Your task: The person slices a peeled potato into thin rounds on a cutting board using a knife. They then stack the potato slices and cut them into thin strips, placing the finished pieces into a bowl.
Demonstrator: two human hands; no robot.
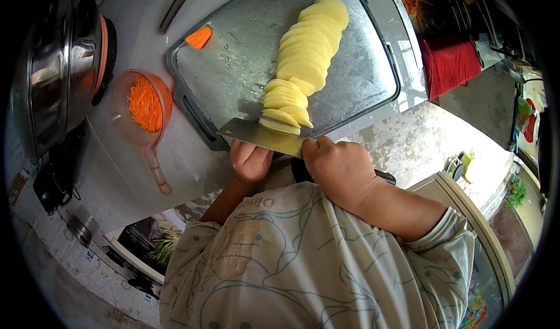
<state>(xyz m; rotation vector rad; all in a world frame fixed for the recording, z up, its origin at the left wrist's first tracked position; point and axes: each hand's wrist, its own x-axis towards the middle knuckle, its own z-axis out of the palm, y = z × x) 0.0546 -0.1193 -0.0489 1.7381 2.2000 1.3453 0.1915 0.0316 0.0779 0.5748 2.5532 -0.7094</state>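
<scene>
My right hand (339,167) grips a cleaver-type kitchen knife (262,136) by its handle end. The broad blade reaches leftward across the near edge of a metal-faced cutting board (245,53). My left hand (250,159) is just behind the blade, partly hidden by it; whether its fingers hold anything cannot be seen. Beyond the blade, a long row of overlapping potato slices (310,49) runs up the board. The nearest slices (280,121) lie against or very close to the blade. A piece of carrot (199,38) sits at the board's left corner.
To the left, a pink translucent ladle (153,163) holds shredded carrot (143,106). Beyond it stands a large lidded steel pot (61,66). A metal tool (178,6), perhaps a peeler, lies above the board. A red cloth (450,66) hangs at the right.
</scene>
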